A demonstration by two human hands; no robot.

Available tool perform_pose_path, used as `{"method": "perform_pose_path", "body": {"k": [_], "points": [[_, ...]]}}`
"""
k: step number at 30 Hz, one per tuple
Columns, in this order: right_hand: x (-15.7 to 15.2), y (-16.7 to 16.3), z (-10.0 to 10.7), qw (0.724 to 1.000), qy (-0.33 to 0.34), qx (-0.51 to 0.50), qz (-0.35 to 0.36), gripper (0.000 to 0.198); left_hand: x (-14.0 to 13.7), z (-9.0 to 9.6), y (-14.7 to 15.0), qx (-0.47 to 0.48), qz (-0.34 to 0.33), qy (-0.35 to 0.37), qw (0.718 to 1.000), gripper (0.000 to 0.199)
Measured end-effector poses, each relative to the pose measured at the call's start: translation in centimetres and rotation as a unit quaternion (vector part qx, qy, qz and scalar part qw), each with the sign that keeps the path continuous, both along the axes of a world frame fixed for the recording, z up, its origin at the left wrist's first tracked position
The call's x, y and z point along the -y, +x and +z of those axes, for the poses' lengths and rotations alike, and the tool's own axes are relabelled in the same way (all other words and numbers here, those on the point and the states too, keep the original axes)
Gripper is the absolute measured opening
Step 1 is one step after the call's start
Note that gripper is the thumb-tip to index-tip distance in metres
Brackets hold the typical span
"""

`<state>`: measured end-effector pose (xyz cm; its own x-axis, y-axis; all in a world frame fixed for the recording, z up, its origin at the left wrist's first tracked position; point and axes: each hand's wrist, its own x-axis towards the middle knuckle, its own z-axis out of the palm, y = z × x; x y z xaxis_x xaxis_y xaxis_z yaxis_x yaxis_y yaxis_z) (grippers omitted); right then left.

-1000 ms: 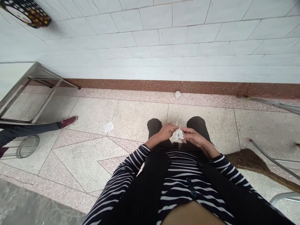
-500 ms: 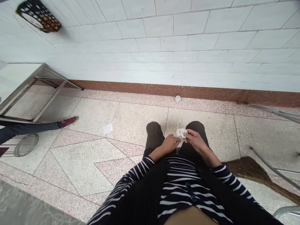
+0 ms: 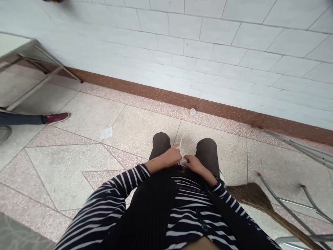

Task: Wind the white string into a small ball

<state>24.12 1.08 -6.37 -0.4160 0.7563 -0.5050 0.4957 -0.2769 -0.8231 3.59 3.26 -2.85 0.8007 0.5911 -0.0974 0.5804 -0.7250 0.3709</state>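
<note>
We pinch a white tangle of string [image 3: 182, 160] between left hand [image 3: 170, 158] and right hand [image 3: 191, 164], both closed on it | held between our knees | broom [image 3: 253, 198] lies right.

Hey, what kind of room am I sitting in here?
Likely a plain utility or work room, maybe a canteen: white-tiled wall, terrazzo floor, a metal table and a broom lying nearby.

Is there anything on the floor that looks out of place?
Yes. A scrap of white paper lies loose on the floor tiles, and a small white ball sits alone by the brown skirting. A broom lies flat at the right.
</note>
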Motion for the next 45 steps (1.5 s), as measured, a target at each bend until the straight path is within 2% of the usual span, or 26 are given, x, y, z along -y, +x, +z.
{"method": "perform_pose_path", "body": {"k": [3,5,7,9,11,14,17,21,23,27,29,31,35,36,38,42,45], "points": [[-0.5,0.4,1.0,0.992,-0.085,-0.069,0.066,0.032,-1.0,1.4,-0.3,0.058,-0.050,-0.004,0.997,0.022],[-0.8,1.3,1.9,0.980,-0.129,-0.134,0.070,0.047,-1.6,2.5,0.2,0.110,-0.052,-0.013,0.993,0.020],[-1.1,2.4,2.8,0.957,-0.178,-0.227,0.032,0.056,-2.2,3.3,0.9,0.151,-0.030,-0.026,0.988,0.019],[-1.1,3.2,3.5,0.925,-0.217,-0.311,-0.028,0.056,-2.7,3.5,1.7,0.178,0.003,-0.044,0.983,0.021],[-0.8,3.6,4.1,0.906,-0.221,-0.350,-0.085,0.052,-3.1,3.0,2.4,0.192,0.044,-0.067,0.978,0.023],[-0.1,3.7,4.6,0.897,-0.182,-0.367,-0.165,0.048,-3.4,1.5,2.8,0.193,0.098,-0.093,0.972,0.020],[0.4,3.6,4.8,0.892,-0.135,-0.366,-0.227,0.050,-3.1,-0.3,2.9,0.167,0.117,-0.110,0.973,0.018],[0.2,4.0,4.4,0.904,-0.086,-0.311,-0.280,0.048,-1.7,-2.3,2.6,0.105,0.128,-0.098,0.981,0.020],[-0.2,4.4,4.0,0.923,-0.045,-0.259,-0.282,0.046,-0.7,-3.0,2.2,0.081,0.128,-0.084,0.985,0.022],[-0.7,4.6,3.6,0.959,0.042,-0.151,-0.236,0.044,1.1,-3.7,1.5,0.058,0.122,-0.060,0.989,0.024],[-1.0,4.1,3.7,0.961,0.079,-0.125,-0.234,0.042,1.5,-3.8,1.4,0.068,0.129,-0.052,0.988,0.027],[-1.3,3.2,4.0,0.952,0.102,-0.135,-0.257,0.040,1.6,-3.6,1.3,0.084,0.132,-0.051,0.986,0.030],[-2.1,1.9,5.1,0.910,0.077,-0.231,-0.335,0.044,0.4,-2.8,0.9,0.082,0.153,-0.074,0.982,0.031],[-2.3,1.9,5.4,0.906,0.074,-0.243,-0.340,0.044,0.0,-2.5,0.6,0.078,0.164,-0.081,0.980,0.031],[-2.5,2.5,5.7,0.913,0.084,-0.237,-0.320,0.043,-0.6,-1.8,0.1,0.075,0.185,-0.088,0.976,0.032],[-3.1,4.1,5.3,0.942,0.150,-0.125,-0.272,0.037,-0.3,-0.4,0.0,0.078,0.164,-0.064,0.981,0.030],[-3.6,3.8,4.4,0.937,0.251,0.020,-0.243,0.024,0.3,0.6,0.9,0.070,0.109,0.005,0.992,0.027]]}}
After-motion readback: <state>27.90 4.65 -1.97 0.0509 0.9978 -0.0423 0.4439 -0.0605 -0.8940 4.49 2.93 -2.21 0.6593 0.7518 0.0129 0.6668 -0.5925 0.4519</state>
